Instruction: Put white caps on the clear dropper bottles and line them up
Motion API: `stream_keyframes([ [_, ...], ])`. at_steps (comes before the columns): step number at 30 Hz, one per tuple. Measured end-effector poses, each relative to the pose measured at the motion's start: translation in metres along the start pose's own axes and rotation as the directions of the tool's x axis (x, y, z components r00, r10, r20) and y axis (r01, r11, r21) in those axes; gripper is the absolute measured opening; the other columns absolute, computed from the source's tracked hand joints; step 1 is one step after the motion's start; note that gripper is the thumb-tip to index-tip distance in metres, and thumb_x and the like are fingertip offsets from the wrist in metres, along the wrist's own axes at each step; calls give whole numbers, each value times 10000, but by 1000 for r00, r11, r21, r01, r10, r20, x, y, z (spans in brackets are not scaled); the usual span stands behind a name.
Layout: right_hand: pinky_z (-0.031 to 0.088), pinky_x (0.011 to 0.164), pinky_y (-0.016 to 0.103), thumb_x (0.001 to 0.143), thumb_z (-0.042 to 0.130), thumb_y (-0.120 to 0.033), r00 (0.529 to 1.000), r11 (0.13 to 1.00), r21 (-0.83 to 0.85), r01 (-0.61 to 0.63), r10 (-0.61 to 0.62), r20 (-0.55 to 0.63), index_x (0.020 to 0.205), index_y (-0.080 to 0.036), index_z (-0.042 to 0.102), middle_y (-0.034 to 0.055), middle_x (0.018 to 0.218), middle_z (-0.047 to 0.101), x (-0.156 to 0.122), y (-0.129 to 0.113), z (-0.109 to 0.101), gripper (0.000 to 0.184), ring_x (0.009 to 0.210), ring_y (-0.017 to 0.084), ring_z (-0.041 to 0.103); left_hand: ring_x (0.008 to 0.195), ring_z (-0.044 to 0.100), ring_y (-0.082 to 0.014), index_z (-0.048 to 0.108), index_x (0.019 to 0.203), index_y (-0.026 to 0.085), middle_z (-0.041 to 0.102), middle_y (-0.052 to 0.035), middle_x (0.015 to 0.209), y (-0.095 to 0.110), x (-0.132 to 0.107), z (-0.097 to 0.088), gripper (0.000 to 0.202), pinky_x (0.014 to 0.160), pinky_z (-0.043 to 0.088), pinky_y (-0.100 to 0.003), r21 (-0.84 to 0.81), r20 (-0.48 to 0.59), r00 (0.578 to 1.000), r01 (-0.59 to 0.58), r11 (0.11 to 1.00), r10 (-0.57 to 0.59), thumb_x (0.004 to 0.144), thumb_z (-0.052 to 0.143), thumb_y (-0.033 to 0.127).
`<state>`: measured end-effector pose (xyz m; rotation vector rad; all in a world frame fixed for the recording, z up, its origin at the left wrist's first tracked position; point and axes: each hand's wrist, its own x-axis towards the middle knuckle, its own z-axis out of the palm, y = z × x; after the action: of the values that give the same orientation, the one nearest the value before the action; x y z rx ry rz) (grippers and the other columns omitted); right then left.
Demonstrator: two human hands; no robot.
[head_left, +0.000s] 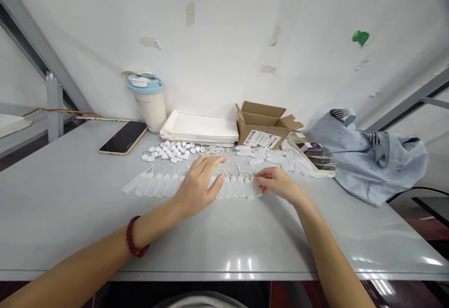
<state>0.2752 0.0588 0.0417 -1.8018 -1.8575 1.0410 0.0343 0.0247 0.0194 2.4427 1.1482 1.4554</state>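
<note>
A row of narrow, translucent white plastic sleeves (153, 185) lies side by side on the grey table, with thin white cords at their far ends. My left hand (199, 184) hovers over the middle of the row, fingers stretched and thumb apart, hiding some sleeves; nothing shows in it. At the row's right end, my right hand (275, 182) has its fingertips closed on the edge of the last sleeve (257, 187). Behind the row are a pile of small white caps (171, 150) and some thin white loops (214, 150). More loose translucent sleeves (277, 158) lie at the right.
A phone (124, 137) and a lidded cup (149, 104) stand at the back left. Beside them are a stack of white sheets (199, 128), an open cardboard box (261, 125), a clear package (312, 154) and a bundled light-blue cloth (368, 156).
</note>
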Motion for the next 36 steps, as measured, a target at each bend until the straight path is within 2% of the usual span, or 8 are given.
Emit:
stream_keyframes([
  [4, 459, 508, 266, 795, 532, -296, 982, 992, -117, 45, -66, -179, 751, -135, 646, 59, 628, 672, 9, 11, -5, 202, 545, 172, 619, 1063, 540, -234, 549, 1175, 159, 628, -102, 1093, -17, 4, -1, 357, 916, 472, -449, 39, -5, 997, 79, 996, -79, 891, 353, 69],
  [9, 471, 794, 376, 812, 480, -179, 888, 932, -316, 177, -290, -358, 970, -129, 648, 133, 962, 680, 27, 24, -7, 236, 860, 241, 623, 1062, 531, -254, 632, 1074, 158, 663, -94, 1077, -37, 10, -3, 296, 919, 460, -481, 87, 143, 978, 143, 986, -154, 911, 385, 163],
  [12, 428, 923, 404, 816, 449, -101, 848, 874, -402, 274, -417, -327, 1025, -145, 653, 135, 1116, 653, 35, 28, -3, 295, 1033, 259, 582, 1179, 472, -283, 634, 1114, 164, 643, -88, 1187, -40, 12, -2, 317, 970, 412, -515, 127, 300, 942, 120, 985, -153, 956, 382, 273],
  [16, 421, 947, 416, 793, 422, -14, 832, 815, -477, 329, -489, -262, 1045, -154, 667, 110, 1124, 679, 40, 35, 2, 379, 1062, 264, 567, 1288, 383, -343, 646, 1117, 182, 606, -78, 1271, -38, 12, 0, 400, 987, 362, -581, 187, 440, 882, 94, 978, -169, 987, 317, 370],
  [23, 451, 898, 366, 794, 392, 41, 842, 785, -542, 300, -484, -236, 1058, -134, 680, 111, 1090, 704, 43, 36, 6, 429, 1045, 257, 574, 1250, 417, -313, 701, 937, 196, 635, -69, 1180, -39, 13, 1, 496, 991, 381, -538, 180, 452, 879, 74, 981, -150, 991, 273, 441],
  [27, 450, 878, 352, 780, 435, 47, 854, 781, -558, 279, -468, -229, 1059, -128, 684, 104, 1083, 709, 42, 32, 8, 414, 1023, 265, 571, 1311, 329, -340, 702, 961, 188, 551, -93, 1313, -36, 18, -2, 588, 1024, 316, -584, 205, 539, 805, 157, 966, -246, 983, 207, 507],
  [30, 445, 876, 354, 774, 477, 33, 857, 776, -568, 276, -465, -219, 1061, -135, 685, 103, 1082, 709, 42, 31, 9, 392, 1008, 271, 570, 1326, 292, -324, 695, 938, 177, 511, -104, 1342, -30, 22, -5, 644, 1062, 261, -560, 216, 583, 755, 211, 953, -300, 974, 164, 539],
  [36, 443, 866, 379, 768, 528, -2, 857, 772, -568, 286, -471, -209, 1040, -146, 692, 120, 1043, 713, 42, 31, 10, 348, 976, 286, 580, 1271, 333, -294, 684, 878, 178, 533, -112, 1253, -26, 25, -8, 646, 1052, 261, -526, 201, 601, 744, 215, 956, -293, 972, 157, 539],
])
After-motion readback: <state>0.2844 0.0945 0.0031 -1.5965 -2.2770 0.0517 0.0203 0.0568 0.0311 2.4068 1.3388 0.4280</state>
